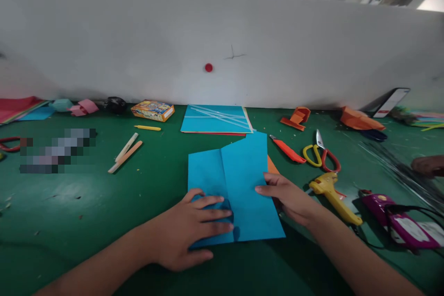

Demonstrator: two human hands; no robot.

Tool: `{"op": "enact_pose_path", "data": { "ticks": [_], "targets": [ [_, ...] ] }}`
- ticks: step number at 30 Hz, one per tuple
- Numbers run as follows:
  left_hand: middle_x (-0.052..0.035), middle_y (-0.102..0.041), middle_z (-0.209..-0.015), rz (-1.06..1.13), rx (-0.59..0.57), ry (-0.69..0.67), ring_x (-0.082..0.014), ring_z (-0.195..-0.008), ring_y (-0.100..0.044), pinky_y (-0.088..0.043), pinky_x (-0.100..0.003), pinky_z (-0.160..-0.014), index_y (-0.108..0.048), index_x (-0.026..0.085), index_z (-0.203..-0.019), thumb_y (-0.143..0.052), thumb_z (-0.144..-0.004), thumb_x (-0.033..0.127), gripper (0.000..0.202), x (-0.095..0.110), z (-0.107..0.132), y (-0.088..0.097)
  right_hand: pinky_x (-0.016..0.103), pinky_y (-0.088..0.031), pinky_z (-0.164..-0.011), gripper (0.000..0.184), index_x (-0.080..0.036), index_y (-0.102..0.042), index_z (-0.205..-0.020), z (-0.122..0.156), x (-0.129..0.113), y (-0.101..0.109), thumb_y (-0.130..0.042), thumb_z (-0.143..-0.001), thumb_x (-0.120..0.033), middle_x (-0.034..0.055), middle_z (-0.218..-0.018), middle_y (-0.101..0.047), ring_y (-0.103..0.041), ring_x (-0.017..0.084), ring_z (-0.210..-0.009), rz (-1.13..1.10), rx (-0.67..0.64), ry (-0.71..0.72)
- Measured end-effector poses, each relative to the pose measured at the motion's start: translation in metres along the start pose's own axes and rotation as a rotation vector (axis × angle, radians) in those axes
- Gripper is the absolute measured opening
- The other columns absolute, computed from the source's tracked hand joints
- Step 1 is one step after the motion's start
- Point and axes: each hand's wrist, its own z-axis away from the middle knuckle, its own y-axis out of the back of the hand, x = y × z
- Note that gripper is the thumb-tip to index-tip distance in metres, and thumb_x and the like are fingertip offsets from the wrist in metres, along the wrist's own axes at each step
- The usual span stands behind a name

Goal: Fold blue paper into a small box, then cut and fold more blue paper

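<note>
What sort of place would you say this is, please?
It looks like a papercraft workspace, judging by the creased blue sheet, the scissors and the yellow glue gun.

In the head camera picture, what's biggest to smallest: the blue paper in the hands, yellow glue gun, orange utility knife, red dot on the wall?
1. Blue paper
2. Yellow glue gun
3. Orange utility knife
4. Red dot

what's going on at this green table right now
A person is handling a creased blue sheet. The left grip lies spread over its left part, near the crease, while the right grip holds its right edge. The scissors, orange cutter and yellow glue gun lie off to the right, untouched.
</note>
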Motion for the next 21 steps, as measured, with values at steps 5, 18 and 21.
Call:
{"op": "enact_pose_path", "data": {
  "ticks": [5, 18, 21],
  "targets": [
    [-0.0091, -0.057, -0.151, 0.018, 0.596, 0.400, -0.0361, -0.141, -0.050, -0.042, -0.055, -0.113, -0.043, 0.034, -0.155, -0.062, -0.099, 0.042, 0.060, -0.021, 0.007, -0.005, 0.045, -0.058, -0.096, 0.039, -0.027, -0.081, -0.109, 0.001, -0.002, 0.004, -0.093, -0.073, -0.036, 0.0060, -0.118, -0.079, -0.075, 0.028, -0.107, -0.063, 0.022, 0.034],
    [-0.0093, -0.080, -0.109, 0.780, 0.685, 0.705, -0.0321, -0.100, -0.076, -0.063, -0.046, -0.088, -0.074, 0.023, -0.107, -0.079, -0.080, 0.057, 0.044, -0.038, -0.001, 0.005, 0.031, -0.043, -0.060, 0.042, -0.021, -0.064, -0.068, -0.003, 0.001, 0.015, -0.077, -0.080, -0.059, -0.0033, -0.065, -0.056, -0.051, 0.015, -0.061, 0.499, 0.246, 0.272],
    [-0.0095, -0.081, -0.107, 0.716, 0.733, 0.759, -0.0335, -0.099, -0.077, -0.064, -0.048, -0.087, -0.077, 0.023, -0.104, -0.080, -0.076, 0.061, 0.047, -0.037, -0.002, 0.009, 0.029, -0.034, -0.054, 0.042, -0.022, -0.060, -0.066, -0.006, 0.002, 0.021, -0.069, -0.084, -0.059, -0.0046, -0.062, -0.047, -0.041, 0.014, -0.057, 0.684, 0.332, 0.329]
  ]
}}
